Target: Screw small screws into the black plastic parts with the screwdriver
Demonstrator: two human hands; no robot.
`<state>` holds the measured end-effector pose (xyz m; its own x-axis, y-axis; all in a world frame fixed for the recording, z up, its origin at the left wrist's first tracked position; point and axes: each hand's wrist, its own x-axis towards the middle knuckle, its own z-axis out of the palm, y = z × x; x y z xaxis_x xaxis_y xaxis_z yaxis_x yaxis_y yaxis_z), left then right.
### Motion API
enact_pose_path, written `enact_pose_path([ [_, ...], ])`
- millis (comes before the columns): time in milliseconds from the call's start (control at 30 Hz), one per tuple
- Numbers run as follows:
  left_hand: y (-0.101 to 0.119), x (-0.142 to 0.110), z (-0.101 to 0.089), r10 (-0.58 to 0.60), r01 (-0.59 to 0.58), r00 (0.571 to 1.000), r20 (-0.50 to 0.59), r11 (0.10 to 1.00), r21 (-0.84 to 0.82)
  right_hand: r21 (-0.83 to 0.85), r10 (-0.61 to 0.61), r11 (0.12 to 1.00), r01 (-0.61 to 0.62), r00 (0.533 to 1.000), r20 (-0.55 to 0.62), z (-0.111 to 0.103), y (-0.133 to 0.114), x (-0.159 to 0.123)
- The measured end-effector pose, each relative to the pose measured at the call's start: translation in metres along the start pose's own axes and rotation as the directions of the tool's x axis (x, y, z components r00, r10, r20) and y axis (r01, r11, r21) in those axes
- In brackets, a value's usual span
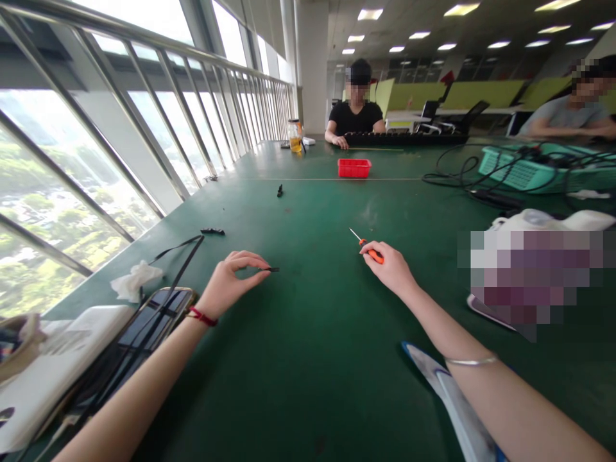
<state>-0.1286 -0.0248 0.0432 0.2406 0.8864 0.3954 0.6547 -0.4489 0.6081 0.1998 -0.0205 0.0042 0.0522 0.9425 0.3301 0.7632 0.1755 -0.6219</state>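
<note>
Between the thumb and fingertips of my left hand (235, 280) is a small dark flat piece (274, 269), held low over the green table (308, 372); its kind is too small to make out. My right hand (389, 264) grips a screwdriver (374, 255) with an orange and black handle, its thin metal shaft pointing forward and left. The two hands are apart, with bare green surface between them. Beyond my left hand lie a small black part (212, 231) and, farther off, another black part (280, 190).
A red plastic basket (355, 169) stands farther back. Phone (154, 324), black straps, crumpled tissue (136, 281) and white box (67, 366) crowd the left. At right are a teal basket (510, 170) with cables and a blue-white object (447, 391) under my forearm. Two people sit beyond.
</note>
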Motion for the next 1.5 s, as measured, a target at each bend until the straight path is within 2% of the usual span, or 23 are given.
enact_pose_path([
  [133, 0.031, 0.004, 0.041, 0.141, -0.142, 0.99, -0.029, 0.99, -0.023, 0.04, -0.169, 0.985, 0.168, 0.985, 0.023, 0.004, -0.02, -0.01],
  [267, 0.042, 0.007, 0.066, 0.191, -0.194, 0.979, -0.063, 0.98, -0.037, 0.101, -0.244, 0.968, 0.231, 0.96, 0.139, 0.011, -0.038, -0.019],
  [700, 0.051, 0.004, 0.081, 0.219, -0.221, 0.975, -0.028, 0.971, -0.093, 0.153, -0.3, 0.948, 0.278, 0.944, 0.141, 0.015, -0.044, -0.021],
  [767, 0.051, 0.006, 0.078, 0.237, -0.237, 0.971, -0.01, 0.968, -0.079, 0.164, -0.297, 0.947, 0.276, 0.947, 0.124, 0.015, -0.044, -0.021],
  [833, 0.047, 0.011, 0.067, 0.244, -0.244, 0.969, 0.026, 0.97, -0.016, 0.173, -0.279, 0.95, 0.259, 0.955, 0.104, 0.015, -0.042, -0.021],
  [933, 0.032, 0.021, 0.036, 0.162, -0.173, 0.985, 0.061, 0.949, 0.263, 0.185, -0.229, 0.96, 0.211, 0.97, 0.079, 0.013, -0.037, -0.019],
  [1000, 0.018, 0.026, 0.014, 0.082, -0.077, 0.997, 0.01, 0.88, 0.468, 0.187, -0.2, 0.965, 0.185, 0.977, 0.068, 0.012, -0.035, -0.018],
  [1100, 0.002, 0.028, -0.005, 0.027, -0.05, 0.998, 0.048, 0.808, 0.587, 0.182, -0.187, 0.968, 0.173, 0.98, 0.067, 0.013, -0.033, -0.017],
  [1200, -0.001, 0.024, -0.005, 0.007, -0.09, 0.991, 0.132, 0.766, 0.636, 0.177, -0.193, 0.968, 0.178, 0.978, 0.073, 0.013, -0.032, -0.016],
  [1367, 0.01, 0.017, 0.004, -0.024, -0.16, 0.973, 0.228, 0.642, 0.75, 0.179, -0.188, 0.969, 0.173, 0.979, 0.073, 0.012, -0.03, -0.016],
  [1500, 0.018, 0.014, 0.006, -0.082, -0.178, 0.957, 0.278, 0.589, 0.788, 0.187, -0.202, 0.965, 0.184, 0.976, 0.079, 0.013, -0.028, -0.015],
])
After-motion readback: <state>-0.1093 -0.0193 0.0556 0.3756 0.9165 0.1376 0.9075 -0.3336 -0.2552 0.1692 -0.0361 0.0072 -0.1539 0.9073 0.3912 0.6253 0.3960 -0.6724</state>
